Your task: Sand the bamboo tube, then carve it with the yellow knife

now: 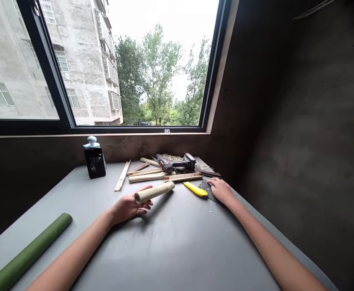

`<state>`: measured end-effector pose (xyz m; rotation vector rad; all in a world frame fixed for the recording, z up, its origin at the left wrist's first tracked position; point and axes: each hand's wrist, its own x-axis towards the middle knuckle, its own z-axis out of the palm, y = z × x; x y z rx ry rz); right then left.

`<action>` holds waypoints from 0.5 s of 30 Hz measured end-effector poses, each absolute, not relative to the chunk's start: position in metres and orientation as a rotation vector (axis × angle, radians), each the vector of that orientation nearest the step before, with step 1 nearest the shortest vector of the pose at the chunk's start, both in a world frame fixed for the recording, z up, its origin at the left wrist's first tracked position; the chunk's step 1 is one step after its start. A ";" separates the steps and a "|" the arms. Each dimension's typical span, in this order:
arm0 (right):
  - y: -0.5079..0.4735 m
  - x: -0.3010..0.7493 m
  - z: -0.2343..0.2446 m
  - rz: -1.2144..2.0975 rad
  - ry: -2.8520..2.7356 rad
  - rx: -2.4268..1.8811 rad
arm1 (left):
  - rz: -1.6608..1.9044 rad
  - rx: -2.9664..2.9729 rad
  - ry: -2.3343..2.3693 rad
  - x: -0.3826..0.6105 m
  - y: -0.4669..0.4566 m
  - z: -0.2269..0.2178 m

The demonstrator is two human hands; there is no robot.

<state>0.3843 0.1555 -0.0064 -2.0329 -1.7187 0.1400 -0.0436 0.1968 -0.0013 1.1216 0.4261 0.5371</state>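
Note:
A short peeled bamboo tube [154, 192] lies slanted in my left hand [130, 208], its hollow end facing me. The fingers of that hand curl beneath the tube and hold it a little above the table. Farther right, my right hand [221, 189] has its fingers bent over the edge of a dark sheet of sandpaper [206, 187], speckled with pale dust. Its thumb is hidden. Just left of the sheet is a yellow utility knife [195, 189], lying on the table.
Behind my hands are split bamboo pieces [148, 177], a cordless drill [177, 162] and a heap of thin shavings [172, 157]. A black phone [95, 162] leans at the back left. One green bamboo pole [33, 252] lies along the grey table's [171, 250] left side. A wall [301, 153] borders the right.

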 end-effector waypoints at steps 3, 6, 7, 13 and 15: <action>0.150 0.354 -0.006 0.089 -1.874 -1.928 | 0.589 1.198 0.450 -0.041 0.189 0.002; 0.148 0.328 -0.008 0.069 -1.988 -1.875 | 0.675 1.284 0.501 -0.034 0.187 0.001; 0.148 0.322 -0.009 0.062 -2.010 -1.872 | 0.707 1.312 0.523 -0.032 0.187 0.001; 0.148 0.317 -0.010 0.078 -1.962 -1.881 | 1.018 1.423 0.660 -0.018 0.195 0.007; 0.148 0.318 -0.009 0.123 -1.914 -1.881 | 1.135 1.439 0.658 -0.017 0.194 0.020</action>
